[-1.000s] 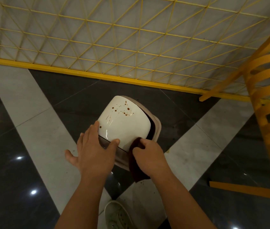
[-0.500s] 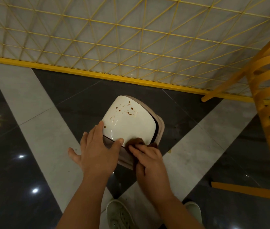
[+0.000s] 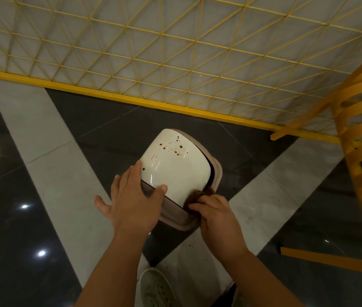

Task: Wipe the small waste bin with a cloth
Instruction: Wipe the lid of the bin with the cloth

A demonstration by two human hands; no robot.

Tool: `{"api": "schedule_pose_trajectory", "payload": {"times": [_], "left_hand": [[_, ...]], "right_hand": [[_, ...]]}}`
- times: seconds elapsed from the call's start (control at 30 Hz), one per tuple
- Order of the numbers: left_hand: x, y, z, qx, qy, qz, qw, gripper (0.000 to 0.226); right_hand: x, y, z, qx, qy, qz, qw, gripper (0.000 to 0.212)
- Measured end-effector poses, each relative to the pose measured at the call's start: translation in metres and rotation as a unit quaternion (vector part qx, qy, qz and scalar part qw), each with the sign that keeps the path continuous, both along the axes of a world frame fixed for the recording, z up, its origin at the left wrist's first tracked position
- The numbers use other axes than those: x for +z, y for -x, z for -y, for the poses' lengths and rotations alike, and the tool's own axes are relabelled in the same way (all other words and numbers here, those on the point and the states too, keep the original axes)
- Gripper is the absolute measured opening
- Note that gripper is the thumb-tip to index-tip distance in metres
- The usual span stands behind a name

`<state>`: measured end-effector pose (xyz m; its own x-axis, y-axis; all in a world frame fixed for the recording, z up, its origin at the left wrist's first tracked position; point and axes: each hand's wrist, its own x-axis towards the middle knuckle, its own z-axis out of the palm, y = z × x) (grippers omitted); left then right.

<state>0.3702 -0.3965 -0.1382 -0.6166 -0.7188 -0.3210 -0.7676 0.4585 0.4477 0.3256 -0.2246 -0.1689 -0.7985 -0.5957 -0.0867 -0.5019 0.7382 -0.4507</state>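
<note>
Open floor (image 3: pixel 43 165) lies left and far of the waste bin (image 3: pixel 175 165), so a hand can pass there. To the right the yellow chair (image 3: pixel 361 173) crowds the way, the yellow mesh fence (image 3: pixel 175 63) closes the far side, and a shoe (image 3: pixel 155 286) sits near.

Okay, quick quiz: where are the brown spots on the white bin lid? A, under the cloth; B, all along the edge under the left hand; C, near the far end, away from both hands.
C: the brown spots cluster toward the lid's far end, beyond the cloth.
</note>
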Motion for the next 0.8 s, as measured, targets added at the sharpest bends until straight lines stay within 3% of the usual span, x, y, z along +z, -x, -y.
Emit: {"api": "schedule_pose_trajectory", "payload": {"times": [0.13,0.3,0.47,0.67,0.8], "left_hand": [[0.002,0.000,-0.001,0.000,-0.002,0.000,1.000,0.078],[0.002,-0.001,0.001,0.000,-0.015,0.002,1.000,0.079],[0.002,0.002,0.001,0.011,-0.038,-0.003,0.999,0.083],[-0.001,0.000,0.002,0.020,-0.030,-0.015,0.999,0.083],[0.000,0.002,0.003,0.017,-0.041,-0.013,0.999,0.083]], "right_hand": [[0.008,-0.010,0.026,-0.119,0.092,0.022,0.988,0.035],[0.008,-0.011,0.024,-0.054,0.108,0.004,0.993,0.037],[0.013,0.031,0.041,-0.156,0.105,0.008,0.982,0.037],[0.013,0.007,0.043,-0.039,0.129,-0.017,0.991,0.028],[0.011,0.030,0.041,-0.126,0.126,0.000,0.984,0.028]]}}
